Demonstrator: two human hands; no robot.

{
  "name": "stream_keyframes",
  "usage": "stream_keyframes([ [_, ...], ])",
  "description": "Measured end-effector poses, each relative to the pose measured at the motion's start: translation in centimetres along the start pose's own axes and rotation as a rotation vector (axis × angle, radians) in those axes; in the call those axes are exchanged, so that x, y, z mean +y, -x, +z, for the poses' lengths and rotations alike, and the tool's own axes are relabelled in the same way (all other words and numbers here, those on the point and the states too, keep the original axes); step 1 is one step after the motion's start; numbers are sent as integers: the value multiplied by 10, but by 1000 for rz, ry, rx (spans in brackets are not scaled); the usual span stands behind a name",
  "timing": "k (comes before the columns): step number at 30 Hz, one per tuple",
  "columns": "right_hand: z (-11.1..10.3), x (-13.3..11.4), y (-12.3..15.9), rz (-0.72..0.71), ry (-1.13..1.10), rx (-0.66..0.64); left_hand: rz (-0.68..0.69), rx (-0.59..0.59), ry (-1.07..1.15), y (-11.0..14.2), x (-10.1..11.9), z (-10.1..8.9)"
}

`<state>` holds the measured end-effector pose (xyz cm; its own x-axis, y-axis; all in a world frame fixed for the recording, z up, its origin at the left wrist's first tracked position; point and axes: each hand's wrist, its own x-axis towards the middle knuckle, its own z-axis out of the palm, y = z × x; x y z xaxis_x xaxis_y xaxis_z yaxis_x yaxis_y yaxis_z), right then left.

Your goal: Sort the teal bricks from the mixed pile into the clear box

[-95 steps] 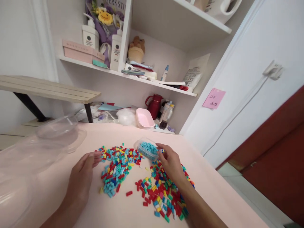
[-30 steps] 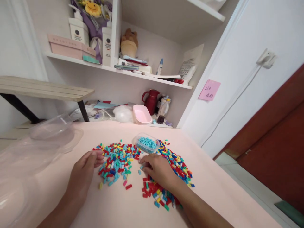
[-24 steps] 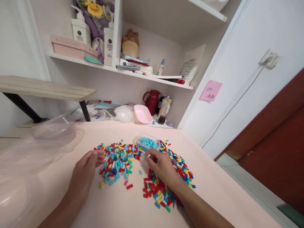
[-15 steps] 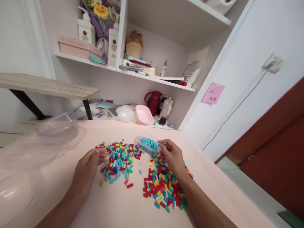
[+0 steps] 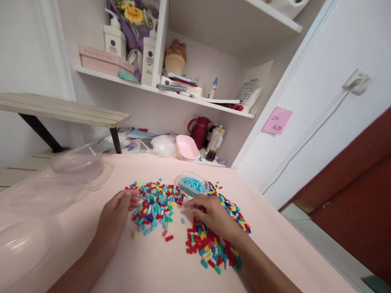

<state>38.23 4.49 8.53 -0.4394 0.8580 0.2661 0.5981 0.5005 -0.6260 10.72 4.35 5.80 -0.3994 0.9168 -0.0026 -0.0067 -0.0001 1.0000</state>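
My left hand (image 5: 120, 207) hovers at the left edge of a pile of small coloured toy bricks (image 5: 155, 203), its fingers curled in against the thumb. Whatever it might hold is hidden. Over the gap between that pile and a second brick pile (image 5: 210, 248) is my right hand (image 5: 210, 213), thumb and fingers a little apart and pointing left; no brick shows between them. Behind it stands a clear plastic container (image 5: 191, 191) filled with light blue bricks (image 5: 194, 184). A single blue brick (image 5: 183, 221) and a red brick (image 5: 169, 238) lie loose on the table.
Clear plastic containers (image 5: 76, 162) sit at the left on the pink tabletop (image 5: 146, 268). At the back are a pink tray (image 5: 187, 147), a red jug (image 5: 200, 132) and a bottle (image 5: 216, 143), below a white shelf (image 5: 201, 103). A wooden rack (image 5: 64, 109) stands at left.
My right hand has moved from the rim of the blue-brick container down and left to the gap between the piles. My left hand has stayed nearly still. The view has shifted slightly.
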Motion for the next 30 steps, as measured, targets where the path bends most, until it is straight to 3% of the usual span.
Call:
stream_keyframes([
  [4, 10, -5, 3, -22, 134, -111, 8, -5, -1, 2, 2, 0],
  [13, 18, -4, 4, 47, 99, -73, 9, -9, -13, 2, 0, -1],
  [22, 3, 14, -6, 217, -427, 465, 7, -20, 8, 2, -2, -1],
  [30, -7, 31, -7, 265, -515, 609, -4, -30, 38, 0, -3, 1],
])
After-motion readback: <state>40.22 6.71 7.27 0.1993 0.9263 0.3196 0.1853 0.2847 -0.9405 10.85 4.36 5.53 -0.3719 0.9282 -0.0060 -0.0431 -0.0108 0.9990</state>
